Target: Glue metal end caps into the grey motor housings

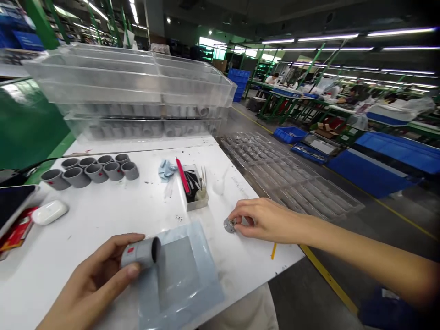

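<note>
My left hand (92,279) is closed round a short grey cylinder (140,253) with a red mark, held on its side over the white table (103,211), its open end facing right. My right hand (264,220) reaches in from the right and pinches a small round metal disc (229,225) lying on the table near its right edge. A pale blue sheet with a grey square (178,275) lies between the two hands.
Several grey cylinders (91,170) stand in two rows at the back left. A small open box of tools with a red-handled tool (192,185) sits mid-table, a blue cloth (167,168) behind it. Stacked clear trays (137,91) fill the back; a clear blister tray (285,174) lies to the right. A white case (50,212) rests left.
</note>
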Demonstrator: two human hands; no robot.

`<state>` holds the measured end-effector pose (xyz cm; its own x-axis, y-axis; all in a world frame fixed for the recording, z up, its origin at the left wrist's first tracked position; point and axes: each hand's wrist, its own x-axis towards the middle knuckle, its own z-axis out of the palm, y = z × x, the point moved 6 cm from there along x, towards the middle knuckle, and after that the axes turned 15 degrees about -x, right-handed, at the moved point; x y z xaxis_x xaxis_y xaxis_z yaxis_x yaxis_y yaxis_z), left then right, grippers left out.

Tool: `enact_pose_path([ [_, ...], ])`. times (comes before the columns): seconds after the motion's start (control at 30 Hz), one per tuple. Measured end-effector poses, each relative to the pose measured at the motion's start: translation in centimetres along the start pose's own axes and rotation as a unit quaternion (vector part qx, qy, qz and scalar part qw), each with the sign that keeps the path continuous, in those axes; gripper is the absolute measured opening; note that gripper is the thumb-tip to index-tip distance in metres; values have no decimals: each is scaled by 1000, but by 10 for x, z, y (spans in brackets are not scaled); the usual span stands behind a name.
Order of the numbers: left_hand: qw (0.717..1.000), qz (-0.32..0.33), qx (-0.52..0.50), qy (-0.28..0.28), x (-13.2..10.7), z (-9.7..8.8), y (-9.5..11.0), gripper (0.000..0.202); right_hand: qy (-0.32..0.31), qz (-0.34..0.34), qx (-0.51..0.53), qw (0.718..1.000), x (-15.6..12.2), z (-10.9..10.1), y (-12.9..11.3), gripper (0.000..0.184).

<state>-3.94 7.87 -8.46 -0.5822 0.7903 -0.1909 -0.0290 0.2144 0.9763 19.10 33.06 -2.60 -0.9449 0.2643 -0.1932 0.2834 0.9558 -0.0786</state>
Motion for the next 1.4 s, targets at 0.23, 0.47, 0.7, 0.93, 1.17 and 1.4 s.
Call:
enact_pose_path([
  [0.23,988,-43,-140,-43,-6,16,19,39,-28,14,-26,999,5,-9,-12,27],
  [0.47,984,-25,-172,-45,3,8,14,43,198,-115,123,965,36,-35,-76,22],
  [0.7,967,-24,-253,-33,15,0,7,35,368,-158,286,871,76,-44,-119,23],
  [0.93,948,-14,-317,-3,17,-1,6,22,300,-56,342,889,80,-15,-106,19],
  [1.17,953,-49,-298,-4,13,5,8,39,245,-30,379,892,84,-8,-109,16],
  [1.4,945,-9,-325,-18,14,7,6,33,246,-33,382,890,83,-7,-111,18],
])
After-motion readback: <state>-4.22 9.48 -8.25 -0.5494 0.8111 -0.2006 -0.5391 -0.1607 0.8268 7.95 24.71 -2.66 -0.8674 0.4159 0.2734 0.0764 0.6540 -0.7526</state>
